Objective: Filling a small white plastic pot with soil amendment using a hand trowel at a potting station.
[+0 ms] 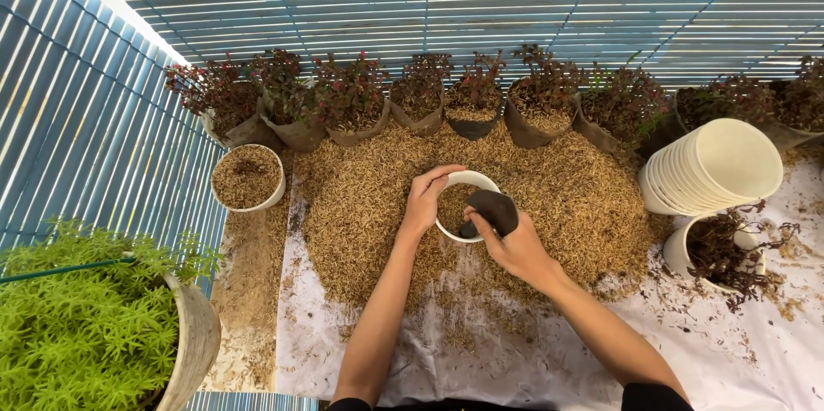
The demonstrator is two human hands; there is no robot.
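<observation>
My left hand (424, 198) grips the near-left rim of a small white pot (473, 179) that rests tilted on a heap of rice husks (566, 196). My right hand (513, 244) holds a dark scoop-like piece (493, 209) over the pot's right edge. Husks partly fill the pot. Both forearms reach in from the bottom of the view.
A husk-filled white pot (247, 178) stands at left. A row of red-leaved seedlings in dark bags (412, 98) lines the back. Stacked empty white pots (712, 166) lie at right above a pot of dry twigs (717, 248). A green plant (86, 325) sits lower left.
</observation>
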